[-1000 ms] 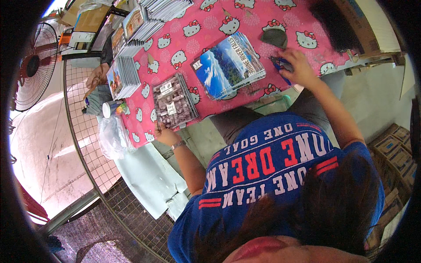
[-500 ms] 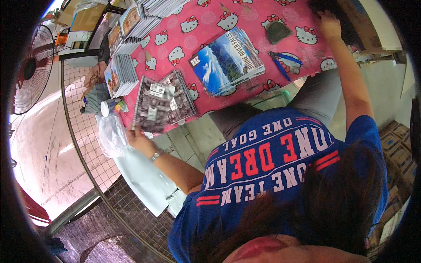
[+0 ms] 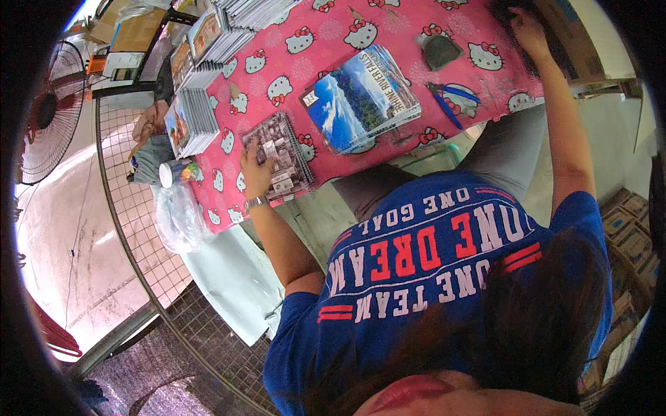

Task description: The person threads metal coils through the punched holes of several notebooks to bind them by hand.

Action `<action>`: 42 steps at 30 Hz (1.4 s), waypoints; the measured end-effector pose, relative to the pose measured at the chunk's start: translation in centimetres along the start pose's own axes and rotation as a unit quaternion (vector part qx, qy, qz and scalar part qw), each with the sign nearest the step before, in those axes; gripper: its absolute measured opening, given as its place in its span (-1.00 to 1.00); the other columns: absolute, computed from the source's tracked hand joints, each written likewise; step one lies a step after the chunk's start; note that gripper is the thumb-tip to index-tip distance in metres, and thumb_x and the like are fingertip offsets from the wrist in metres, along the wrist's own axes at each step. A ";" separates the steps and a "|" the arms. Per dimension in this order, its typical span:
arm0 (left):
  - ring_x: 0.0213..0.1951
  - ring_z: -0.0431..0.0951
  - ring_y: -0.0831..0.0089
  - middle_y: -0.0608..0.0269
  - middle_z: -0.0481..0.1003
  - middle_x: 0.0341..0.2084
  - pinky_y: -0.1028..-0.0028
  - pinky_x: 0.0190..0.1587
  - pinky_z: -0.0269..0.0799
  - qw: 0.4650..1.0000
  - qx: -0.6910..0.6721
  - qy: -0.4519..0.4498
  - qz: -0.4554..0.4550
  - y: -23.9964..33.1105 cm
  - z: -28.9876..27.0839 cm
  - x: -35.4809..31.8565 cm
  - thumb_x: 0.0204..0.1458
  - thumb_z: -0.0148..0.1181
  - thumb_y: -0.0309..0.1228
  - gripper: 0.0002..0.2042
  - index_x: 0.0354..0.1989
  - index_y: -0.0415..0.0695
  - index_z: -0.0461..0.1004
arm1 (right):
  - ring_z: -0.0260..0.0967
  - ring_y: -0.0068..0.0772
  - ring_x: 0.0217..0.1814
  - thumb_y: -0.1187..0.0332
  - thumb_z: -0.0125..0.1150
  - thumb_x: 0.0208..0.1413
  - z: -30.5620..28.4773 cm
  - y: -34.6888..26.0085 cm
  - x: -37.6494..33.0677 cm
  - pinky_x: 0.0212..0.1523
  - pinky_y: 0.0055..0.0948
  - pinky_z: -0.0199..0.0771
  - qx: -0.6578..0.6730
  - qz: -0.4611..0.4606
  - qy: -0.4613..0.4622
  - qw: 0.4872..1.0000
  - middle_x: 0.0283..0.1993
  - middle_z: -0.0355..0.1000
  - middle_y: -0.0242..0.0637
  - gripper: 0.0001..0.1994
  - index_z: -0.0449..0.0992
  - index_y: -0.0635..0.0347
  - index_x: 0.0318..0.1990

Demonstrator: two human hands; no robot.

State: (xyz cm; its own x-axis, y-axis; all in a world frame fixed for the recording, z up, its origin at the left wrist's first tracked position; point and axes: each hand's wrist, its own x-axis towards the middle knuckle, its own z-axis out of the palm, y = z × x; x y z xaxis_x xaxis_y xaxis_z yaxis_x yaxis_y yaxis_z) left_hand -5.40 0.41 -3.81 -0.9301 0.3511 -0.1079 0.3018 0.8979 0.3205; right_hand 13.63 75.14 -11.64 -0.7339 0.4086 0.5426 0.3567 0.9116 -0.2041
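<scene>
Glossy paper notebooks (image 3: 363,97) on a smooth plastic tablecloth (image 3: 388,28).

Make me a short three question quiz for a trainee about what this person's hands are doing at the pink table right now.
1. True or false: the left hand rests on the small spiral-bound booklet near the table's edge.
2. Which thing lies between the landscape-cover stack and the right hand?
A. a blue pen
B. a pair of scissors
C. a red cup
3. Fill in: the right hand reaches to the ____ corner of the pink tablecloth, touching something dark there.

Key
1. True.
2. A.
3. Far right; what the dark thing is cannot be made out.
</scene>
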 end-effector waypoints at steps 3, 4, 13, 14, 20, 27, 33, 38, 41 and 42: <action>0.39 -0.07 -0.21 -0.43 -0.10 0.35 0.10 0.36 0.01 1.000 -0.007 0.020 0.001 -1.1 3.2 -1.1 -0.04 0.35 -0.09 -0.24 0.38 0.26 0.15 | 0.51 -0.27 -0.18 0.33 -0.04 0.18 -1.5 3.3 -0.2 -0.17 -0.27 0.52 0.244 0.082 -0.011 0.966 -0.09 0.51 -0.23 -0.72 0.53 0.21 -0.06; 0.39 -0.08 -0.22 -0.43 -0.12 0.35 0.08 0.36 0.00 0.999 -0.020 0.026 -0.014 -1.3 3.7 -1.4 -0.03 0.33 -0.05 -0.24 0.38 0.26 0.14 | 0.49 -0.28 -0.16 0.33 -0.03 0.19 -1.7 2.4 -0.2 -0.15 -0.28 0.51 0.314 0.130 -0.035 0.940 -0.10 0.50 -0.23 -0.72 0.53 0.21 -0.06; 0.36 -0.01 -0.24 -0.42 0.00 0.32 0.04 0.35 0.00 0.996 0.020 0.038 -0.081 -1.6 3.0 -1.3 0.02 0.27 -0.01 -0.31 0.34 0.07 0.24 | 0.39 -0.42 -0.12 0.21 0.05 0.29 -9.7 -14.7 2.0 -0.10 -0.41 0.39 0.286 0.000 -0.063 0.956 -0.18 0.46 -0.28 -0.70 0.52 0.17 0.04; 0.34 0.05 -0.22 -0.37 0.07 0.30 0.04 0.34 0.02 0.997 -0.002 0.075 -0.022 0.4 2.7 -0.6 0.01 0.28 -0.03 -0.33 0.30 0.03 0.28 | 0.40 -0.42 -0.12 0.21 0.05 0.29 -10.0 -15.4 2.1 -0.10 -0.41 0.39 0.351 0.085 -0.153 0.920 -0.18 0.47 -0.25 -0.70 0.52 0.16 0.04; 0.13 0.38 0.06 0.07 0.42 0.08 0.14 0.21 0.25 0.920 0.015 0.059 0.387 26.1 2.7 -2.4 -0.02 0.27 -0.24 -0.59 0.01 -0.15 0.47 | 0.46 -0.42 -0.18 0.25 0.02 0.27 -8.7 -17.7 1.3 -0.18 -0.42 0.43 0.511 0.131 -0.404 0.748 -0.20 0.49 -0.26 -0.69 0.48 0.12 0.08; -0.19 0.54 0.15 0.16 0.51 -0.07 0.25 -0.13 0.50 0.913 0.066 -0.016 0.403 26.5 5.6 -3.1 -0.01 0.18 -0.39 -0.65 0.00 -0.06 0.47 | 0.42 -0.55 -0.14 0.32 0.03 0.31 -8.8 -21.7 -2.7 -0.07 -0.52 0.40 0.518 -0.015 -0.346 0.782 -0.10 0.48 -0.41 -0.69 0.47 0.15 0.14; -0.25 0.54 0.09 0.11 0.53 -0.25 0.19 -0.18 0.46 0.924 -0.008 -0.054 0.377 26.9 -2.4 -2.0 0.00 0.08 -0.43 -0.70 -0.04 -0.08 0.48 | 0.43 -0.39 0.00 0.41 0.13 0.23 -13.0 -25.9 -3.8 0.05 -0.44 0.39 0.535 -0.075 -0.245 0.805 -0.08 0.53 -0.25 -0.71 0.52 0.14 0.09; -0.17 0.49 0.13 0.14 0.53 -0.29 0.18 -0.04 0.29 0.915 0.034 0.152 0.372 29.2 -2.6 -0.1 0.03 0.10 -0.40 -0.77 -0.13 -0.09 0.50 | 0.44 -0.19 -0.06 0.50 0.15 0.14 -14.3 -29.1 -1.9 -0.04 -0.32 0.43 0.469 -0.109 -0.117 0.869 -0.14 0.51 -0.17 -0.65 0.48 0.13 0.11; -0.19 0.47 0.14 0.15 0.53 -0.33 0.20 -0.01 0.22 0.903 0.023 0.213 0.372 29.9 -1.2 0.7 0.07 0.15 -0.34 -0.82 -0.18 -0.09 0.51 | 0.42 -0.10 -0.05 0.53 0.21 0.04 -13.0 -30.0 -1.4 -0.05 -0.25 0.45 0.440 -0.140 -0.054 0.885 -0.18 0.50 -0.16 -0.70 0.52 0.17 -0.03; -0.18 0.47 0.15 0.16 0.53 -0.32 0.21 0.00 0.21 0.903 0.014 0.211 0.375 30.0 -1.2 0.9 0.08 0.16 -0.31 -0.81 -0.18 -0.09 0.52 | 0.42 -0.11 -0.05 0.53 0.21 0.02 -13.0 -30.0 -1.2 -0.05 -0.25 0.45 0.439 -0.143 -0.060 0.885 -0.18 0.50 -0.17 -0.70 0.52 0.17 -0.05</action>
State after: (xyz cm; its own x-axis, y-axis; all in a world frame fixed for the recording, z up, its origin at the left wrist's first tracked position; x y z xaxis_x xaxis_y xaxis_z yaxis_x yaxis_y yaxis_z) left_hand 2.53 27.31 6.86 -0.4567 0.7363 0.4993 0.8797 0.4574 0.1302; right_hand 11.36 46.73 4.39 -0.7965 0.1085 0.5949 -0.4021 0.6397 -0.6550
